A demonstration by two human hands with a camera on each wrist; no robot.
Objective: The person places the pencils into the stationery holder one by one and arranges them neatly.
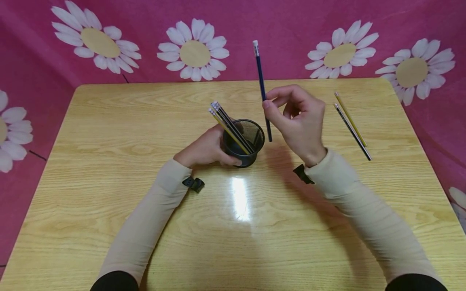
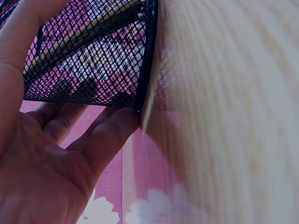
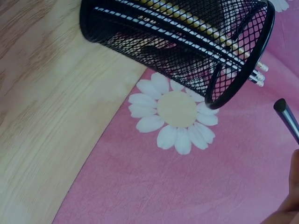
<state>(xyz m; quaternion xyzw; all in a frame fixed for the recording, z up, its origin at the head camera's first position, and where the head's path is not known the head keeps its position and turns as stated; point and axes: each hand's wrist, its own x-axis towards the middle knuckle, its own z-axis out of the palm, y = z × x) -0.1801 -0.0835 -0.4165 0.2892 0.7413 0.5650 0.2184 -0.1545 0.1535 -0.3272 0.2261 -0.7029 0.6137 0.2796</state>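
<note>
Right hand pinches dark pencil between thumb and index finger, grip narrow, pads together on the shaft below its middle. Pencil near upright, slight tilt, eraser end up; lower end sticks out below the fingers, just right of the cup in head view. Right wrist view has that lower end blunt, apart from the cup's rim and outside its mouth.

Left hand holds cup from its left, thumb along near side, fingers round far side. Cup is black mesh, mouth up, tilt hard to judge; can't tell if base touches table. Inside, a bunch of pencils, yellow and dark, leans toward far left, eraser ends past the rim; exact count unclear. Cup's rim stands between the dark pencil's lower end and the inside.

Off right, well apart from cup: yellow pencil and black pencil on table, side by side, nearest at their near ends. Pink cloth with white flowers behind table; black straps at both wrists
</note>
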